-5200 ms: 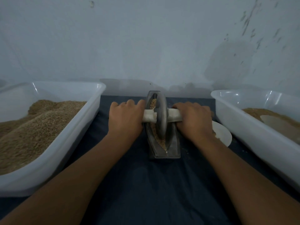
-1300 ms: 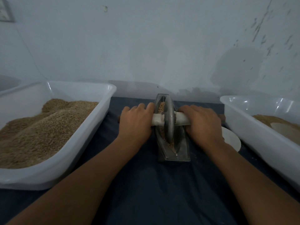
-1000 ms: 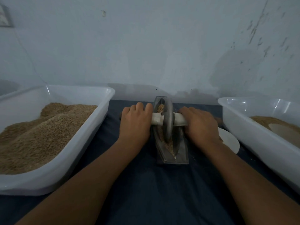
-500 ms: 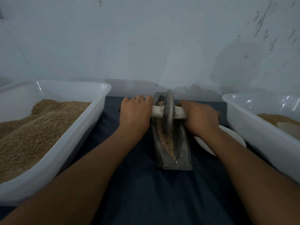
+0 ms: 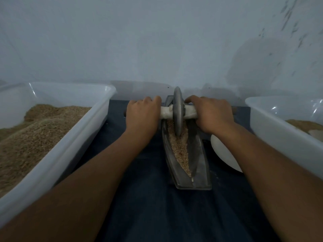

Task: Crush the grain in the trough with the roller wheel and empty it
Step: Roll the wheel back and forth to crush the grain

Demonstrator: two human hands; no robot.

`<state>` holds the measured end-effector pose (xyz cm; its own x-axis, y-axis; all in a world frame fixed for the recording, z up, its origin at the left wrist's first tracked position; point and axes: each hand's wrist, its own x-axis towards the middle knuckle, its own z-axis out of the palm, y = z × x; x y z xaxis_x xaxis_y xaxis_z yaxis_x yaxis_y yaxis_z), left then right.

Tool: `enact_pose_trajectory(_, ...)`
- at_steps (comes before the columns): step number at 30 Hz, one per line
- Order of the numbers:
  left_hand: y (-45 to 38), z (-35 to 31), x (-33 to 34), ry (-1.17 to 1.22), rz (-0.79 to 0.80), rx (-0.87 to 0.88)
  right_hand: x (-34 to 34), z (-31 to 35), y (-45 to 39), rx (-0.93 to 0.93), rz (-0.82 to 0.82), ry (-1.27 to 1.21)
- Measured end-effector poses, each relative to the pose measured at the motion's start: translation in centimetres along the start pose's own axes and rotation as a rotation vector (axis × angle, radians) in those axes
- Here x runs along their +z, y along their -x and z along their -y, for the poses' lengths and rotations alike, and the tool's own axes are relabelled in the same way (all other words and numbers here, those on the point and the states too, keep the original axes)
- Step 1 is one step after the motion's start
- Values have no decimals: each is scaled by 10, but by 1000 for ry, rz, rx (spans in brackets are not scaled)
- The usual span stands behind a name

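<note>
A narrow boat-shaped metal trough (image 5: pixel 201 165) lies lengthwise on the dark cloth, with crushed tan grain (image 5: pixel 180 151) along its groove. The grey roller wheel (image 5: pixel 178 110) stands upright in the trough's far end. Its axle is wrapped in white cloth (image 5: pixel 166 113). My left hand (image 5: pixel 142 116) grips the axle on the left of the wheel. On the right of the wheel my right hand (image 5: pixel 211 116) grips the other end.
A large white tub (image 5: pixel 73 137) heaped with brown grain stands at the left. Another white tub (image 5: pixel 279 126) with some grain is at the right. A white dish (image 5: pixel 225 154) lies between the trough and the right tub. A pale wall rises close behind.
Both hands have pushed the wheel away from me, from the trough's middle to its far end. More of the grain in the near half is uncovered.
</note>
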<state>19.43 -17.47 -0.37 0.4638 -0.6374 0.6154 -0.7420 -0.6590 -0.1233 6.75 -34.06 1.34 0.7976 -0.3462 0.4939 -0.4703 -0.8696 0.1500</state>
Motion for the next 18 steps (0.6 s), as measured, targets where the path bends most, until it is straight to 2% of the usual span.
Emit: enact_pose_trajectory(18,26,-13,-26,-61,-32,28,-5,4,48,24,-95,-125)
